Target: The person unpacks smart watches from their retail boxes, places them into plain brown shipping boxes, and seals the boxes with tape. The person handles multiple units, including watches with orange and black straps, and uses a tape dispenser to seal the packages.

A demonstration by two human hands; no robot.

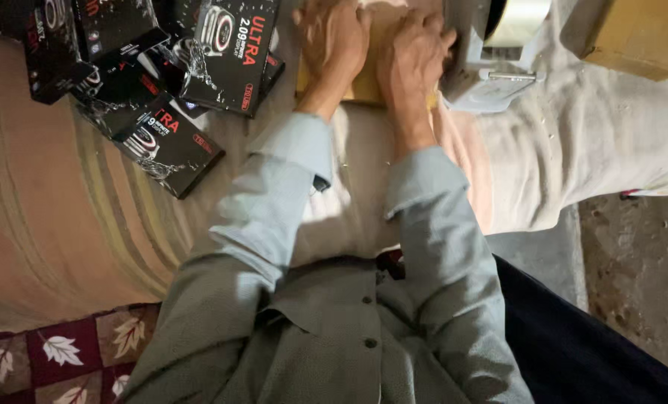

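My left hand [332, 39] lies on top of a flat brown cardboard parcel [364, 88] at the top middle, holding it down on the cloth. My right hand [416, 51] rests on the same parcel just to the right, fingers curled. Its knuckles are against a grey tape dispenser [483, 78] that carries a roll of clear tape [519, 19]. Whether the right hand grips the dispenser is hidden. Both sleeves are pale grey-blue.
Several black product boxes [221, 52] with red and white print lie heaped at the upper left on a striped beige cloth [57, 224]. Another brown carton [633, 37] sits at the top right. Bare concrete floor [641, 269] shows at the right, a leaf-patterned mat [57, 359] at the lower left.
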